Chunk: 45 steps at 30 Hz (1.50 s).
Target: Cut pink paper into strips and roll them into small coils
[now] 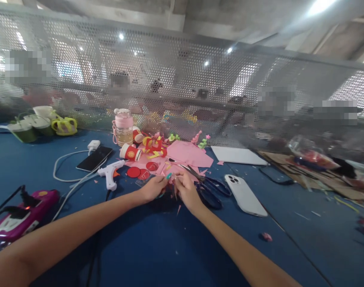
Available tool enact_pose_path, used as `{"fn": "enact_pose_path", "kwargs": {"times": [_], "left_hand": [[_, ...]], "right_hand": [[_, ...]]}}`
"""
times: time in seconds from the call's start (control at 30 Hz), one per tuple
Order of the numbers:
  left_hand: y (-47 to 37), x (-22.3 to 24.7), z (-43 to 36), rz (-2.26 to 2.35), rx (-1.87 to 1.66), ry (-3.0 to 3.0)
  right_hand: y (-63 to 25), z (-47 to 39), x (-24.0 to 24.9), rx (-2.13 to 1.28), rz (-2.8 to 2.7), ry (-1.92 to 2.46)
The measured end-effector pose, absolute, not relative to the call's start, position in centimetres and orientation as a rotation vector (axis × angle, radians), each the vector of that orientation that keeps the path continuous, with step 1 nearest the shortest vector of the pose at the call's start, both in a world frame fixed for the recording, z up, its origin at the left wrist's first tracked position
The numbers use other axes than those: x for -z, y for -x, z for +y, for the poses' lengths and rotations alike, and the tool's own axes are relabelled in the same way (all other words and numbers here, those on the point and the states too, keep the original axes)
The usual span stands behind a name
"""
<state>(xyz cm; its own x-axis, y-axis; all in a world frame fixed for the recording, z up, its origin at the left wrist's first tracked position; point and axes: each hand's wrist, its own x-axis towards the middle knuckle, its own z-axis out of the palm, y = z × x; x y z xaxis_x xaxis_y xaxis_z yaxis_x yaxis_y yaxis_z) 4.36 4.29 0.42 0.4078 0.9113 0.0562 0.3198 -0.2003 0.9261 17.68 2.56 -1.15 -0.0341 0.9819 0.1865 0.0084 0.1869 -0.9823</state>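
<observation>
My left hand (154, 188) and my right hand (186, 191) meet in front of me, both closed in a pinch. A small teal piece (169, 176) shows at my left fingertips. Between the two hands is a small pale pink piece (172, 180), pinched by my right fingers; its exact form is too small to tell. Just right of my right hand lie dark-handled scissors (210, 185). Beyond the hands are pink sheets (189, 153), red discs (133, 172) and a red-and-white paper cup (130, 152) on its side.
A white glue gun (110, 174), a black phone (94, 158) and a purple power strip (24, 213) lie left. To the right are a white phone (245, 195) and a white sheet (238, 155). A pink-lidded bottle (124, 127) stands before the perforated metal screen (182, 79).
</observation>
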Motion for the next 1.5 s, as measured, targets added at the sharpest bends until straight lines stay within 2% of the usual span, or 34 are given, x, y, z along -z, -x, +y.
{"fn": "enact_pose_path", "kwargs": {"times": [0.47,0.67,0.83,1.1,1.27,1.5], "left_hand": [[-3.7,-0.8,3.3,1.388,-0.823,-2.221],[-3.7,-0.6,3.5,1.387,-0.687,-2.355],[-3.8,-0.4,3.4,1.123,-0.890,-2.559],[-3.8,-0.5,3.5,1.121,-0.718,-2.332],[-3.9,-0.6,3.5,1.182,-0.710,-2.299],[-4.0,-0.7,3.5,1.183,-0.746,-2.302]], "right_hand": [[-17.9,1.8,0.8,-1.258,-1.223,0.975],[-18.1,1.8,0.9,-1.310,-1.214,0.946],[-18.2,1.8,1.3,-1.243,-1.269,0.919],[-18.1,1.6,1.4,-1.230,-1.302,0.913],[-18.0,1.8,1.7,-1.266,-1.236,0.947],[-17.9,1.3,1.5,-1.130,-1.290,1.050]]}}
